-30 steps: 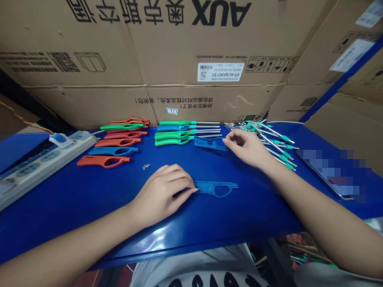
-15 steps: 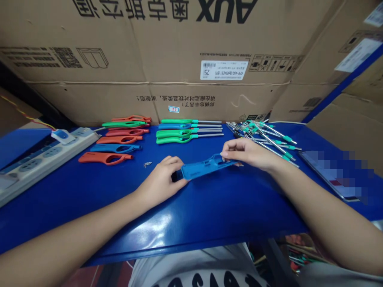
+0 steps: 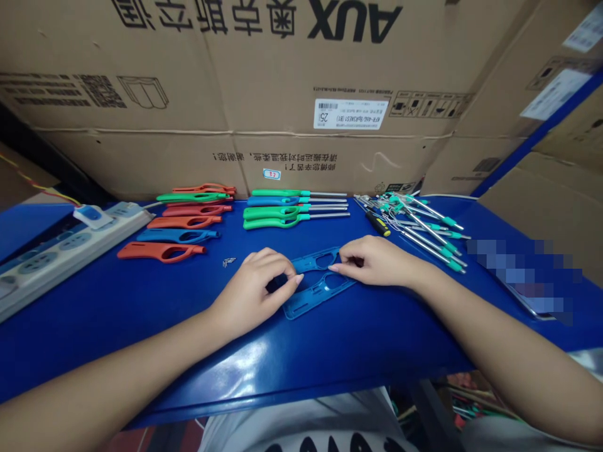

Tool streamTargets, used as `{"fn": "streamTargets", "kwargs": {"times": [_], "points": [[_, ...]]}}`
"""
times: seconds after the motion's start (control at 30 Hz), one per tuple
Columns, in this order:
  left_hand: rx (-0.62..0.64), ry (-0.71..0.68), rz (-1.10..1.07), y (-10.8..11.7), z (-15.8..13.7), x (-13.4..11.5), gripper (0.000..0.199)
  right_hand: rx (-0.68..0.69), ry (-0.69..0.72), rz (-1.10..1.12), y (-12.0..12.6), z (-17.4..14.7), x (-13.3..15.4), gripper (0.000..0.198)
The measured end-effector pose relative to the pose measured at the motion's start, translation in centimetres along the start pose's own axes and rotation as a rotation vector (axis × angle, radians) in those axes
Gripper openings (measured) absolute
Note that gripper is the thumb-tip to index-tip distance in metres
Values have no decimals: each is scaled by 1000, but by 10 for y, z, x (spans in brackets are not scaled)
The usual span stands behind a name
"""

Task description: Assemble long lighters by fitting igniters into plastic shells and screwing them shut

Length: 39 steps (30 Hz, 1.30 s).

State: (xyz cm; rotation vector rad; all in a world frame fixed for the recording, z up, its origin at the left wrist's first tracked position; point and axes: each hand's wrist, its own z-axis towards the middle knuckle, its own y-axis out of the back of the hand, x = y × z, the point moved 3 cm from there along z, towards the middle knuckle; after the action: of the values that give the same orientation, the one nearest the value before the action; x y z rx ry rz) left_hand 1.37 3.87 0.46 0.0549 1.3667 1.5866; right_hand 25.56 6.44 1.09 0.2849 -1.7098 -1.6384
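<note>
Two halves of a blue lighter casing are side by side above the blue table [image 3: 198, 326], apart from each other. The farther half [image 3: 308, 262] is pinched at its left end by my left hand [image 3: 257, 285], whose curled fingers hide that end. My right hand [image 3: 377, 260] has thumb and forefinger closed at the right end of the same half, by its finger loop. The nearer half [image 3: 304, 301] shows its hollow inner side; its right end is just under my right fingertips, and whether they touch it I cannot tell.
Orange, green and blue lighter casings [image 3: 162, 251] lie at left, near small metal pins [image 3: 228, 262]. Assembled lighters [image 3: 273, 213] lie at the back. Metal lighter rods [image 3: 424, 226], a screwdriver [image 3: 378, 223] and a phone [image 3: 513, 282] are at right. A power strip [image 3: 70, 245] borders the left.
The blue casing, earlier together between my hands, is now parted into two halves. My right hand has moved slightly left and down, uncovering the screwdriver.
</note>
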Motion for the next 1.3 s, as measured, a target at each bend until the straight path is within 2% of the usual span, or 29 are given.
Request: {"fn": "streamTargets", "kwargs": {"times": [0.07,0.17,0.33,0.4,0.43,0.53,0.63,0.97,1.13,1.3], "points": [[14,-24,25,0,-1,-3,21,-104,-50,-83,7,0,-5,46],[42,-65,60,-1,-2,-5,13,-209,-216,-212,22,-2,-22,38],[120,-92,75,-4,-6,-8,4,-218,-660,-379,59,-23,-74,20],[155,-83,100,-5,-7,-10,16,-172,-828,-385,72,-38,-95,17],[169,-85,120,-7,-8,-11,26,-138,-868,-365,77,-44,-104,16],[193,-118,189,-9,-9,-11,41,-20,-903,-297,86,-58,-119,12],[213,-147,232,-10,-8,-9,33,64,-924,-264,85,-62,-124,10],[180,-161,284,-5,-5,2,32,137,-986,-307,75,-58,-118,16],[184,-138,290,-2,-3,7,35,46,-979,-374,82,-56,-108,17],[167,-135,327,1,-2,5,30,-307,-841,-408,91,-51,-91,11]]}}
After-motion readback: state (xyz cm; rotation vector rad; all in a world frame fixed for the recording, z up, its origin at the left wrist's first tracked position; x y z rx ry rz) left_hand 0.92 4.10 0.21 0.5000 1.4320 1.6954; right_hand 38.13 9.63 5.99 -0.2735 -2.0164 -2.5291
